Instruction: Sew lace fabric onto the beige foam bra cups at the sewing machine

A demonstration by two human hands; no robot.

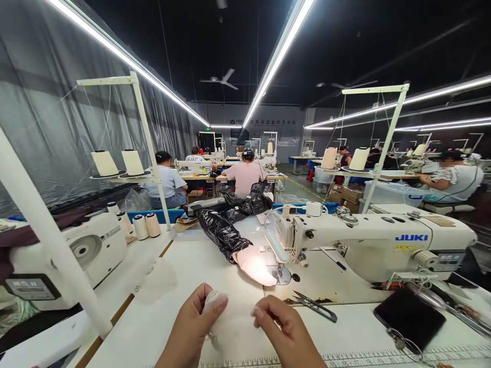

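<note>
My left hand (pixel 192 324) pinches a small piece of white, lacy fabric (pixel 215 300) between thumb and fingers, above the white table. Part of the fabric hangs below the thumb and blends into the tabletop. To its right, my right hand (pixel 286 327) has thumb and forefinger pressed together; whatever is between them is too small to make out. Beyond both hands, a pale pink fabric piece (pixel 253 261) lies beside the needle area of a white sewing machine (pixel 360 250), brightly lit. A pair of dark scissors (pixel 316 306) rests on the table near my right hand.
A black plastic bag (pixel 220 232) lies behind the pink fabric. A printed ruler strip (pixel 368 358) runs along the front edge. At right sits a dark square pad (pixel 409 318). Thread cones (pixel 146 226) and a second machine (pixel 84 248) stand left. Several people work farther back.
</note>
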